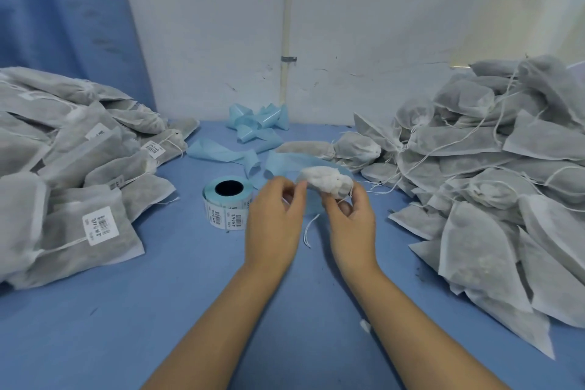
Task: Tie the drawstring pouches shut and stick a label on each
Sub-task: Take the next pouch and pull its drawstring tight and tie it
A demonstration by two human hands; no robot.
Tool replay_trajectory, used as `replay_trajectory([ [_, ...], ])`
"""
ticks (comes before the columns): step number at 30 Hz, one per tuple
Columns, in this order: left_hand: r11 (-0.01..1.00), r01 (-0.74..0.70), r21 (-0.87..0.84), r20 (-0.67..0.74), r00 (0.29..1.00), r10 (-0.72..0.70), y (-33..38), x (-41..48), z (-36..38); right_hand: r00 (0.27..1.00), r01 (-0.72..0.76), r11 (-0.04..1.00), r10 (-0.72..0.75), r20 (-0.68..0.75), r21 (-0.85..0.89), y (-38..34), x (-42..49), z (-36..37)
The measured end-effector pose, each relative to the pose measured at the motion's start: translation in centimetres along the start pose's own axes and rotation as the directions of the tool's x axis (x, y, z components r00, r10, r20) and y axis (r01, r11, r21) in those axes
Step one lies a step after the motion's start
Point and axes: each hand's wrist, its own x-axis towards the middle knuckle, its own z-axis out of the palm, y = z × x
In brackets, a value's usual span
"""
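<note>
A small white fabric drawstring pouch (pixel 326 182) is held just above the blue table cover (pixel 158 294) at the centre of the frame. It is gripped from below by the right hand (pixel 351 222), with thumb and fingers curled round its gathered end. Its other end is pinched by the curled fingertips of the left hand (pixel 275 214), though whether cord or cloth is caught there cannot be told. A thin white cord (pixel 307 228) is seen dangling between the two hands. The tying step is judged to be in hand. Next, the knot must be drawn tight and a sticker peeled from the pale blue roll of barcode labels (pixel 221 215), just left of the hands. A heap of labelled grey pouches (pixel 63 168) is seen at the left of the frame, and a heap of unlabelled grey pouches (pixel 490 184) at the right.
</note>
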Motion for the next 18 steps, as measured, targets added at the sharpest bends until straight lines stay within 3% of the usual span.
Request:
replay_trajectory([
  [3,0.979,0.188,-0.083,0.127,0.976,-0.176,0.6,-0.6,0.6,0.998,-0.024,0.999,0.027,0.061,-0.044,-0.1,0.0,0.0],
  [8,0.918,0.389,-0.076,0.112,0.918,-0.380,0.7,0.0,0.8,0.982,-0.018,0.995,0.035,0.188,-0.093,-0.2,0.1,0.0],
  [12,0.731,0.569,-0.376,0.209,0.821,-0.531,1.1,0.5,0.6,0.996,0.062,0.991,-0.053,0.076,-0.116,0.0,-0.2,0.4],
  [18,0.508,0.643,-0.573,0.350,0.753,-0.558,2.1,1.0,0.1,0.998,0.024,0.997,-0.020,0.053,-0.076,0.3,-0.5,0.2],
])
